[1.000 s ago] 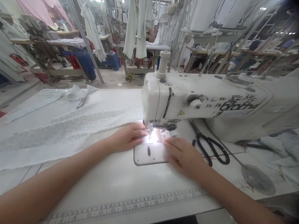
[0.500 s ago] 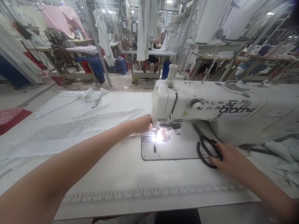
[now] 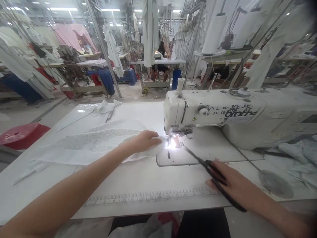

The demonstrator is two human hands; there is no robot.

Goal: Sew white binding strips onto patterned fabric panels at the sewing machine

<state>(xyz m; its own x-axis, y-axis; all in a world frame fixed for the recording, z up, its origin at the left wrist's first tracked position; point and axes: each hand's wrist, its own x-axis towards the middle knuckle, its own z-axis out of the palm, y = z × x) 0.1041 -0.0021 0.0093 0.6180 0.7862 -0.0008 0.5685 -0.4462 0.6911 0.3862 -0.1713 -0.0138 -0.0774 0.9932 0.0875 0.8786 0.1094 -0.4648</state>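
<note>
right hand point(image 3: 231, 185) grips black scissors point(image 3: 210, 168) pointed toward the needle, while left hand point(image 3: 143, 141) clutches white fabric point(image 3: 94, 145) beside the machine point(image 3: 223, 115).

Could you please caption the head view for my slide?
Left hand holds white fabric at the sewing machine; right hand grips scissors.

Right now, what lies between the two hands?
In the head view, the sewing machine's lit bed plate, crossed by the blades of the scissors in the right hand; the left hand holds white fabric.

L hand point(image 3: 142, 141) fwd, palm down; R hand point(image 3: 232, 185) fingers clenched.
</note>
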